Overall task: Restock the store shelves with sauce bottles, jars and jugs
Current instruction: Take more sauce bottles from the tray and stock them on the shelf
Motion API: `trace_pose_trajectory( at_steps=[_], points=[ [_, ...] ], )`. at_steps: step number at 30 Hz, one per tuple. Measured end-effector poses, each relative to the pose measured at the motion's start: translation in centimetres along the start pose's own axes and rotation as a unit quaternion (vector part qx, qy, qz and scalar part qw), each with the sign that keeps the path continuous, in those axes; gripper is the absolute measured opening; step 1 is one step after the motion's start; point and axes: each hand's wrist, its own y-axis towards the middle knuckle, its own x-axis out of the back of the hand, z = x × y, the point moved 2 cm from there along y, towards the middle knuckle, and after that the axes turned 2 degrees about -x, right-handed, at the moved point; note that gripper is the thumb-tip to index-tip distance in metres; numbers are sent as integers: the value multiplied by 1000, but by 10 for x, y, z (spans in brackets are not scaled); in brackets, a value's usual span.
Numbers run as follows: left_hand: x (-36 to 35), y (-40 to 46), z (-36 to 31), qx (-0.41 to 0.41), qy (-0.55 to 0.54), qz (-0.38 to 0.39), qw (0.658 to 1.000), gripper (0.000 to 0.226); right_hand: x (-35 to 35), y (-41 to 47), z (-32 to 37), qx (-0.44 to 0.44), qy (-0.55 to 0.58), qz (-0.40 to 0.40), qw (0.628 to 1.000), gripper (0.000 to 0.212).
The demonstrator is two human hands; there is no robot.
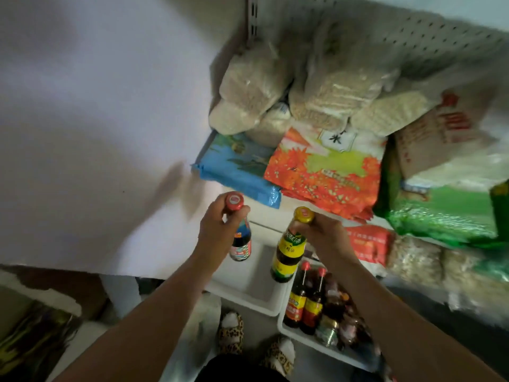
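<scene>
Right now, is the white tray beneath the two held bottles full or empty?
Empty, as far as visible: the white tray shows only bare floor, while the neighbouring tray holds bottles.

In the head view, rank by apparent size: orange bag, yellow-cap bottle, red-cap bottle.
1. orange bag, clearly largest.
2. yellow-cap bottle.
3. red-cap bottle; both bottles are partly hidden by hands, so their order is unsure.
</scene>
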Motion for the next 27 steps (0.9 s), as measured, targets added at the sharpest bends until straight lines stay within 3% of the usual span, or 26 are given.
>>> trace_pose_trajectory(
  at_steps=[8,14,19,23,27],
  points=[
    [1,-28,-181,-111,-35,17,993,14,108,-74,156,149,29,-114,982,20],
    [2,-43,-294,-192,-69,61,977,33,166,-106,249,240,44,-188,951,17],
    [-7,-46,-373,-239,-83,121,960,33,202,-122,298,269,93,-220,933,21],
    [-22,-45,-426,-265,-99,154,947,12,233,-130,322,282,127,-258,915,19],
    [-40,-48,-472,-281,-124,187,933,18,271,-136,345,305,153,-284,896,24]
  ],
)
